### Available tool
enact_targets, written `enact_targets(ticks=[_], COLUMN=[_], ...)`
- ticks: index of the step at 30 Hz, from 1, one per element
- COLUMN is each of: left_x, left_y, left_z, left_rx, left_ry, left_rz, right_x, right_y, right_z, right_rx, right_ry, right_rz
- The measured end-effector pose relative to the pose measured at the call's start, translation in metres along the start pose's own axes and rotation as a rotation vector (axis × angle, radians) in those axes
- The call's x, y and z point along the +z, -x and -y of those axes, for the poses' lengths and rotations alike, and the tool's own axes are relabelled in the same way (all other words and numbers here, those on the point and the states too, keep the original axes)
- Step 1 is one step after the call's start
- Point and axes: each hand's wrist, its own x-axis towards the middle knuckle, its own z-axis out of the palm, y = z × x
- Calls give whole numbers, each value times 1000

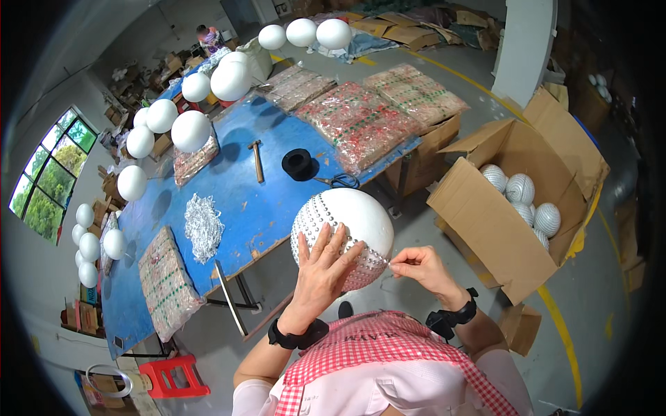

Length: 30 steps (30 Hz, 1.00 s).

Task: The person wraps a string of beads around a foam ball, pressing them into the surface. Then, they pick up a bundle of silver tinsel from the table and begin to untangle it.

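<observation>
A large white ball (361, 218), partly wound with rows of silver beads, sits before me at the table's near edge. My left hand (322, 270) lies over its beaded side with fingers spread and curved around it, holding it. Just right of the ball, my right hand (423, 269) is closed in a pinch, thumb against forefinger, on the end of the bead string (378, 260) where it leaves the ball. The string between those fingertips is mostly hidden. Both wrists wear black bands.
On the blue table (243, 201) lie a hammer (257, 161), a black tape roll (298, 164), scissors (343, 181), a heap of silver bead strings (202, 227) and wrapped packs (357, 121). White balls (191, 132) hang or stand along its far side. An open carton (485, 229) holds striped balls (520, 188).
</observation>
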Motion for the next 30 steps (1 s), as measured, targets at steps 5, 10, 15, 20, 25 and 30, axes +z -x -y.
enact_targets(ticks=[5,10,15,20,25,30], left_x=[-1,-1,-6,-8,-6,-4], left_y=[-1,2,1,1,3,4], left_z=[0,6,11,9,13,14], left_rx=[-31,-68,-56,-77,-85,-69], left_ry=[29,106,9,-49,-77,-60], left_rz=[-4,-113,-73,-26,-36,-38], right_x=[0,-6,-8,-4,-4,-5], right_y=[-6,-12,-15,-12,-5,-12], right_z=[-13,-25,-30,-23,-15,-23], right_rx=[-1,-43,-76,-103,-119,-112], right_ry=[-46,-72,-40,-12,41,16], right_rz=[-63,-102,-141,-197,-188,-198])
